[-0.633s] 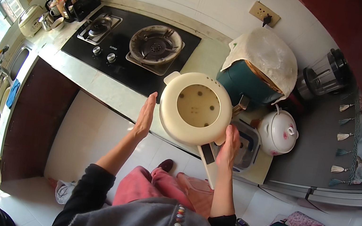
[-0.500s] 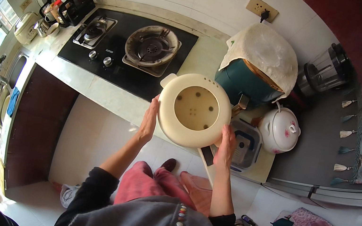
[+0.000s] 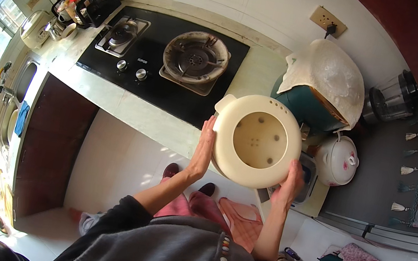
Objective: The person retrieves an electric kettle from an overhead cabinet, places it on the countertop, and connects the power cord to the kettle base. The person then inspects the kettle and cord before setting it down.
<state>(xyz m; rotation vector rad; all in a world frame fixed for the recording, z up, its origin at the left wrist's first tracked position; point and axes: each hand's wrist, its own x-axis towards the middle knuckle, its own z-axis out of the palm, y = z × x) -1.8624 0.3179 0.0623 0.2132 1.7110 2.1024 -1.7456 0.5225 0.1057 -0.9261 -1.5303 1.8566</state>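
Note:
Between my two hands I hold a round cream pot-like vessel (image 3: 225,139) above the counter's front edge. It has a broad ring-shaped top, a row of small dark holes at the back of the rim and a tab handle at the far left. Dark round spots show inside its wide centre; whether a clear lid covers it I cannot tell. My left hand (image 3: 204,149) presses its left side with straight fingers. At the lower right, my right hand (image 3: 290,184) grips the side, its fingertips partly hidden underneath.
Behind is a black gas hob (image 3: 149,57) with two burners. To the right stand a cloth-covered green appliance (image 3: 302,102), a white floral lidded pot (image 3: 338,160), a clear container (image 3: 306,183) and a blender (image 3: 389,102). The sink (image 3: 27,78) is at far left.
In the picture, the vessel and both hands have shifted right, and the counter and hob too, as the view turned. My grip looks the same.

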